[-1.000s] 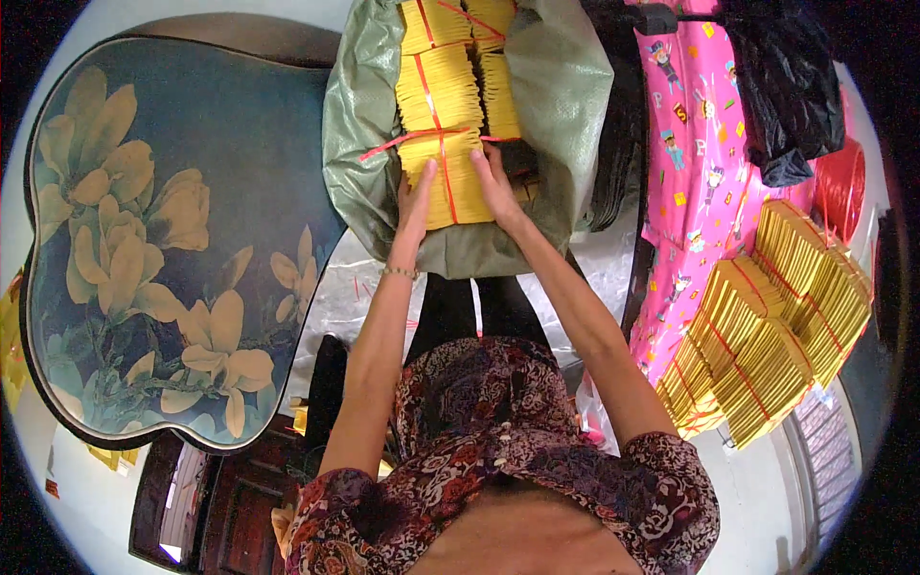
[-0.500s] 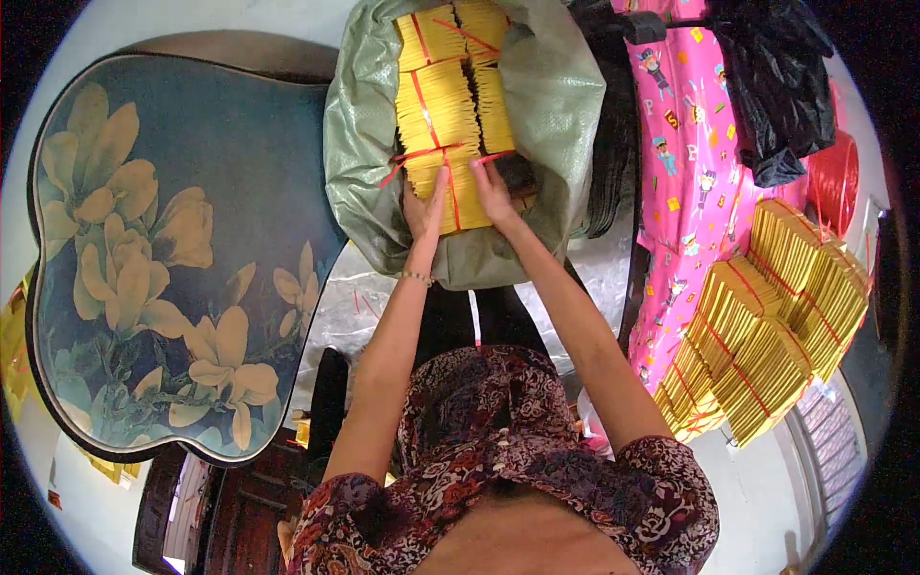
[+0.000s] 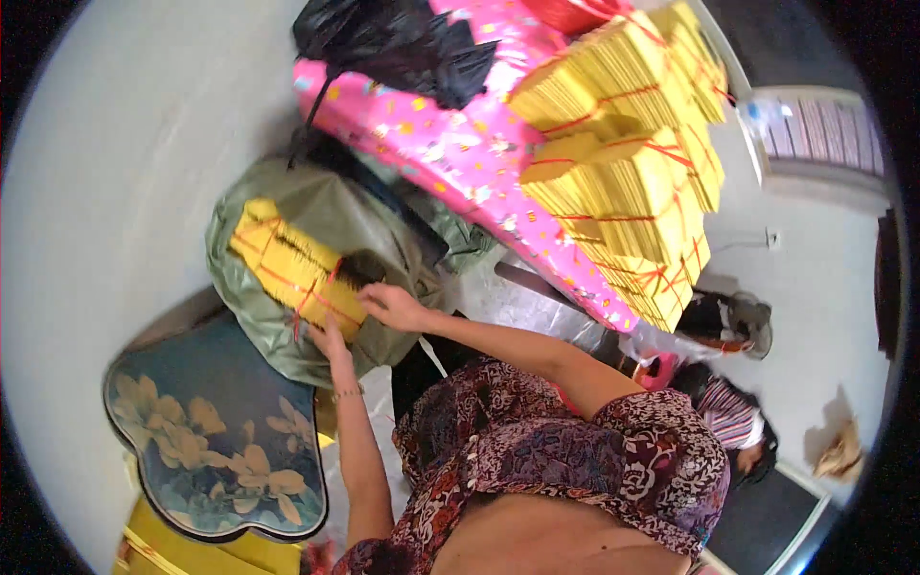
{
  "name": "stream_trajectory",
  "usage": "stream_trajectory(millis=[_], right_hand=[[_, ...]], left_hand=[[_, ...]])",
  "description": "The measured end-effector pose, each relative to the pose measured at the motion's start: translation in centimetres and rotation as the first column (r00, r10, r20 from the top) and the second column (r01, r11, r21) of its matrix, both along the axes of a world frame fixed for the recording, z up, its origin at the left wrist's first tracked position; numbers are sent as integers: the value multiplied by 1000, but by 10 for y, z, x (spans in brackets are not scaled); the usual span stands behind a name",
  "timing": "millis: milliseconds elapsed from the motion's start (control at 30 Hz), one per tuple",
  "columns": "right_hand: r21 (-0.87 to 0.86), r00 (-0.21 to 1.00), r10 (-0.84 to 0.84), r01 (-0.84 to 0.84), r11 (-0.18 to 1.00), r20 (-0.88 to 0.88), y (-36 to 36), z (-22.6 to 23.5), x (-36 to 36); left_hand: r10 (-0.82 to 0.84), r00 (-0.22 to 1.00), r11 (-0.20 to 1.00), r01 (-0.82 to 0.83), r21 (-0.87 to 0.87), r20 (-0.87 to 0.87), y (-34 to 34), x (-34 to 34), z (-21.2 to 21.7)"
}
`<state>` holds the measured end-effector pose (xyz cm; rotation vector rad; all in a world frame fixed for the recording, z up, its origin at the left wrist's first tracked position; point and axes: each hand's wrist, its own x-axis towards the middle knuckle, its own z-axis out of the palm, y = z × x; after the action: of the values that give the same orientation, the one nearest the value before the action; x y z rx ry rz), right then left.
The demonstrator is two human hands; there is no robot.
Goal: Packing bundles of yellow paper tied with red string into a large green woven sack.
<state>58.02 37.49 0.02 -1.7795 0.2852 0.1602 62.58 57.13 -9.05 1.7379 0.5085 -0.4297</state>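
Note:
Bundles of yellow folded paper, tied with red string, lie in two rows inside an open green woven sack. My left hand rests at the near end of the bundles, fingers stretched and apart. Beside it on the right, my right hand hovers at the bundles' edge by a dark gap in the sack, with spread fingers. Whether its fingertips touch the paper I cannot tell. Neither hand grips anything that I can see.
A table with a pink patterned cover carries tall stacks of yellow paper bundles and a black plastic bag. A dark floral board stands left of the sack. Another person in a striped top is at the right.
The view has swung right, so the sack now sits further left and the stacks show larger. My right hand has come off the paper's side; my left remains at the near end.

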Motion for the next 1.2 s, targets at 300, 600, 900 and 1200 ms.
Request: stream_trajectory(millis=[300,600,900,1200], right_hand=[[-3,923,-370,372,928,105,-90,83,-113],[391,65,-963,905,167,261,-163,180,-189],[609,367,-911,771,186,-187,-271,178,-201],[650,434,-897,706,280,-85,-260,189,-191]], left_hand=[[-342,876,939,309,148,341,-136,9,124],[-480,832,667,552,-500,277,-360,-4,260],[-788,566,504,819,-273,242,-429,-41,281],[-461,761,603,646,-467,457,-404,-69,274]])
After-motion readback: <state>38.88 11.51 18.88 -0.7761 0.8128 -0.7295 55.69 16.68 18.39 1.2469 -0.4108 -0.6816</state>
